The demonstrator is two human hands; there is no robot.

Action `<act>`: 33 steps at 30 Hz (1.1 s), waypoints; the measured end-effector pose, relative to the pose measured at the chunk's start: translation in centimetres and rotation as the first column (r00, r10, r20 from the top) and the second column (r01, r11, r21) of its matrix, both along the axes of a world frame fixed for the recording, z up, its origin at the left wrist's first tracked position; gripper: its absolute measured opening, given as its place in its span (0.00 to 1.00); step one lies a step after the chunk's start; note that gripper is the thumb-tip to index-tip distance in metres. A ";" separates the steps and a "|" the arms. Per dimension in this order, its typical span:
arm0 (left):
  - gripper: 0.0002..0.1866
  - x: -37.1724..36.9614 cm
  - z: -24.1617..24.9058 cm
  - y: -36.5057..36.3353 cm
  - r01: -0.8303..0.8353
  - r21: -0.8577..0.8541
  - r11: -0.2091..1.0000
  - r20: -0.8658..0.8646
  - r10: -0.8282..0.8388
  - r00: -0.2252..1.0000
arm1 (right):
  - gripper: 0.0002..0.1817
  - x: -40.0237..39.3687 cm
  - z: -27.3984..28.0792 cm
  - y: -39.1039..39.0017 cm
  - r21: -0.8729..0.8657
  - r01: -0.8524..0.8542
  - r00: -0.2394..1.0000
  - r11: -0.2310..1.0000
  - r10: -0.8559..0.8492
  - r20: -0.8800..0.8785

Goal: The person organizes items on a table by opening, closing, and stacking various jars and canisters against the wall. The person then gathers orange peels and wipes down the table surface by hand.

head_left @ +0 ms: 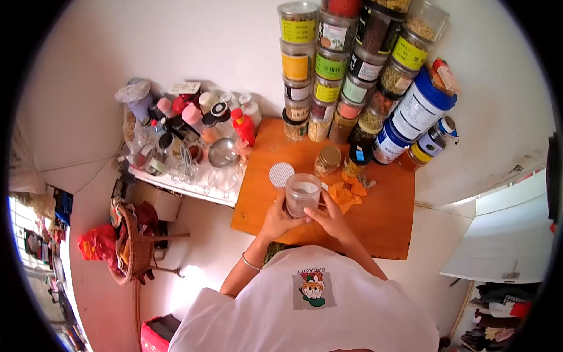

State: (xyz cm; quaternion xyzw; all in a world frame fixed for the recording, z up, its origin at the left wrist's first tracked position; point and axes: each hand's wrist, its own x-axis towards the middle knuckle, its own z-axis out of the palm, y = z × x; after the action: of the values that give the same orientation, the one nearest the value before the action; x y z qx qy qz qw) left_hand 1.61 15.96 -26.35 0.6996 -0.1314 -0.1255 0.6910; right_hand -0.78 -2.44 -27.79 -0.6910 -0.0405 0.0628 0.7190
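Note:
Between my two hands is a clear plastic jar (pixel 301 190), held above the front part of the wooden table. My left hand (pixel 278 218) wraps round its left side, and my right hand (pixel 329 215) grips its right side with the thumb across the front. The jar's top is uncovered, and I cannot make out any contents. Just behind it lies a round white disc (pixel 281 175) with printed text. A small jar with a gold lid (pixel 327 159) stands beyond my right hand. Torn orange paper pieces (pixel 346 195) lie to the right.
Tall stacks of labelled jars (pixel 328 67) line the table's back edge, with blue-lidded white tubs (pixel 419 108) at the right. A black-lidded jar (pixel 356 159) stands near the orange paper. On the white side table (pixel 217 190) are crowded bottles, a red bottle (pixel 243 126) and a metal strainer (pixel 223 152).

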 end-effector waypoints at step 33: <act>0.43 36.7 25.1 -7.0 0.073 -0.242 0.968 0.766 0.144 0.627 | 0.20 2.0 -0.1 4.0 -0.546 0.141 0.987 0.826 -0.077 0.140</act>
State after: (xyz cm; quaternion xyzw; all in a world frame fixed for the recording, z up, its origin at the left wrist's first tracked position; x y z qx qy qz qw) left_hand 38.33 8.96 -1.21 0.5947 -0.4175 0.2201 0.6508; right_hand 1.27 1.58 -27.85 -0.8731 -0.0212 -0.0080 0.4870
